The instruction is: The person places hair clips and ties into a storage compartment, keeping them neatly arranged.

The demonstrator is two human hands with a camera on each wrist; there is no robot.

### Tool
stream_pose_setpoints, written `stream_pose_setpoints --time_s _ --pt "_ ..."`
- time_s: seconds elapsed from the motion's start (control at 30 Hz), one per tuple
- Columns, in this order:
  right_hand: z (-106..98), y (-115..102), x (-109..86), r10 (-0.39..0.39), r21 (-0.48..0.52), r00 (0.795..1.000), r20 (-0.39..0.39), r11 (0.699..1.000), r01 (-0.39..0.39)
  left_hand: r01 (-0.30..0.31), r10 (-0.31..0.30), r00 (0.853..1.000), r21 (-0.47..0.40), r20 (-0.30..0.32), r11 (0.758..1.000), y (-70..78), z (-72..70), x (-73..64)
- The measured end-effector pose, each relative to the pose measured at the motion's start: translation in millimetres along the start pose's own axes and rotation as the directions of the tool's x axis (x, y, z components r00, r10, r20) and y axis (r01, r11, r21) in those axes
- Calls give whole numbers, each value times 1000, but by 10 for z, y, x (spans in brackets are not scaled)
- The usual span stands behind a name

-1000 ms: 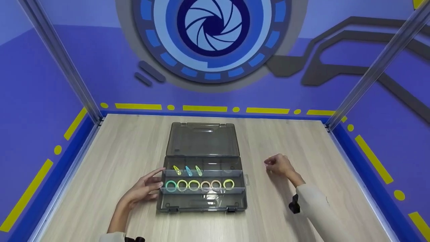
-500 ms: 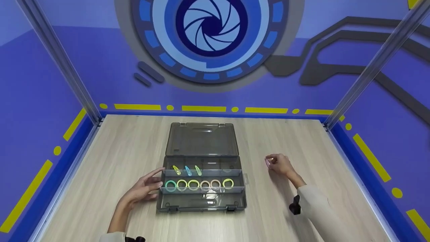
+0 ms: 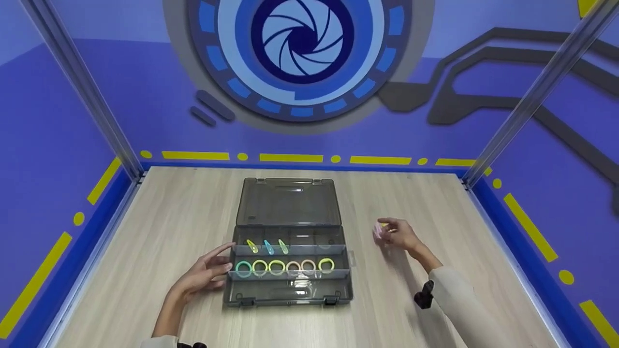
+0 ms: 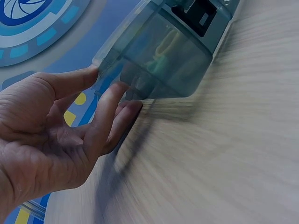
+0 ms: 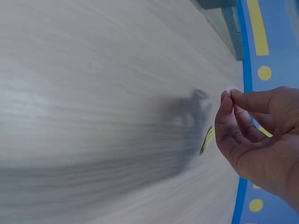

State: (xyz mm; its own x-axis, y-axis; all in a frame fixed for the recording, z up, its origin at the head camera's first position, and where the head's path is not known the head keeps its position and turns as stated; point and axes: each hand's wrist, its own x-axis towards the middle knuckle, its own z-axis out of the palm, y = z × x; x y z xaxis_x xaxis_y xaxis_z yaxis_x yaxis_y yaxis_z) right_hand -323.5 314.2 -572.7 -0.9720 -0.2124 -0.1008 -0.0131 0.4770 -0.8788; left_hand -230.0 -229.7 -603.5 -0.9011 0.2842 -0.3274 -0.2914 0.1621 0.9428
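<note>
A smoky clear plastic organizer box (image 3: 290, 300) lies with its lid folded back. Its back compartment holds a yellow snap hair clip (image 3: 252, 246), a blue hair clip (image 3: 269, 247) and a green hair clip (image 3: 283, 246). Several hair ties stand in a row in the middle compartment, from a teal hair tie (image 3: 243, 269) to a yellow hair tie (image 3: 326, 265). My left hand (image 3: 205, 273) touches the box's left wall with extended fingertips. Right of the box, above the table, my right hand (image 3: 401, 236) pinches a small pink hair tie (image 3: 377, 230), mostly hidden by fingers in the right wrist view.
On the table (image 5: 93, 93) a yellow banded item (image 5: 207, 140) lies beyond the right hand, partly hidden in the head view. The box's front compartment (image 3: 266, 289) shows only reflections. Blue panels with metal posts (image 3: 524, 106) enclose the table's back and sides.
My right hand has lifted and shifted slightly left, and more of the pink hair tie shows. A bit of yellow now appears behind its fingers. The left hand stays at the box.
</note>
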Motion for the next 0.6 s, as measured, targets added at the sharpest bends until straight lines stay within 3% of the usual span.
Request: stream_pose_setpoints --time_s 0.2,0.43,0.6 --pt "50 -89 -6 -127 76 991 47 989 123 15 -15 1000 -15 -1 1000 -18 -4 -21" --pt "208 -251 63 -47 70 995 84 997 41 11 -11 1000 -7 2 1000 -59 -8 -20" --pt "302 -372 62 -48 100 993 107 994 38 -8 8 1000 -8 16 1000 -38 -11 6"
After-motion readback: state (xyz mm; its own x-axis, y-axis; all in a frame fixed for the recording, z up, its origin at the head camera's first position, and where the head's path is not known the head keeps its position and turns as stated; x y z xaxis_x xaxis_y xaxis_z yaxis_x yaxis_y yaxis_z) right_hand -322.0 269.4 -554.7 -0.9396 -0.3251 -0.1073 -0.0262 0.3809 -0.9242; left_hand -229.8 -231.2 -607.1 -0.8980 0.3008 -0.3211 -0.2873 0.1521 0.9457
